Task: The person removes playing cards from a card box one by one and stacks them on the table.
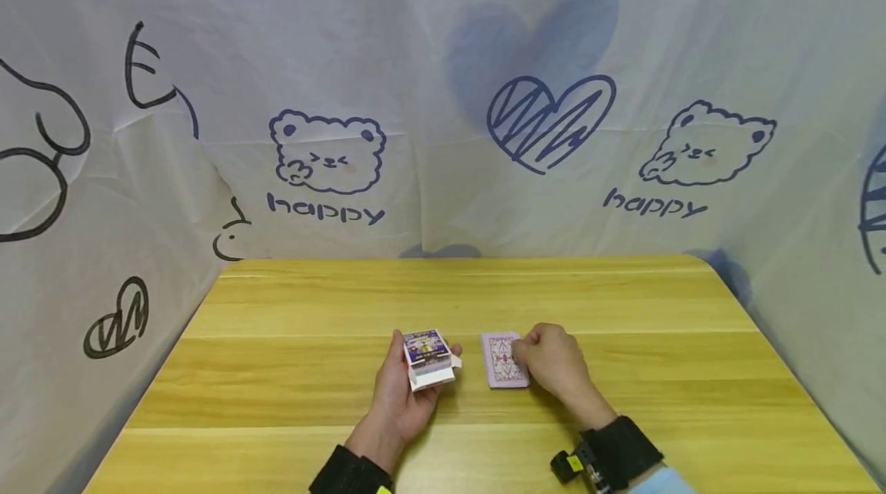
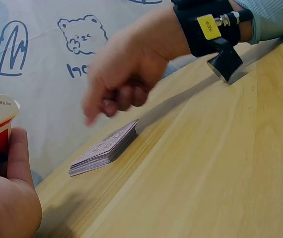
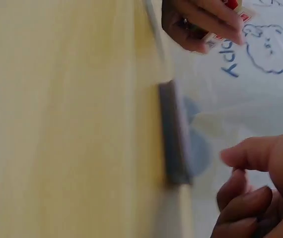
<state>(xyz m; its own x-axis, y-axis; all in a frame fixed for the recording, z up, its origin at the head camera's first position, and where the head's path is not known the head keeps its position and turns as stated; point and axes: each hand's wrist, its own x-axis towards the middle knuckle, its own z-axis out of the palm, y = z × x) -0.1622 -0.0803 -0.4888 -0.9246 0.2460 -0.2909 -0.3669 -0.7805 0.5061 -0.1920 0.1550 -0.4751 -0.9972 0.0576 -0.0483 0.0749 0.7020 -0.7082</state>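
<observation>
My left hand (image 1: 404,394) grips a playing-card box (image 1: 427,352) with a blue and yellow printed front. The box's white end flap hangs loose toward me; whether cards are inside I cannot tell. In the left wrist view a red side of the box shows beside the fingers. Just right of it, a deck of cards (image 1: 505,360) with pink patterned backs lies squared on the table. My right hand (image 1: 554,359) hovers by the deck's right edge, its fingers curled around nothing. Both wrist views show a gap between this hand and the deck (image 2: 106,148).
The wooden table (image 1: 277,371) stretches out around both hands. Behind it and at its sides hangs a white cloth (image 1: 443,132) with drawn bears and hearts. Black straps (image 1: 623,452) circle both wrists; a small camera (image 1: 564,467) sticks out from the right one.
</observation>
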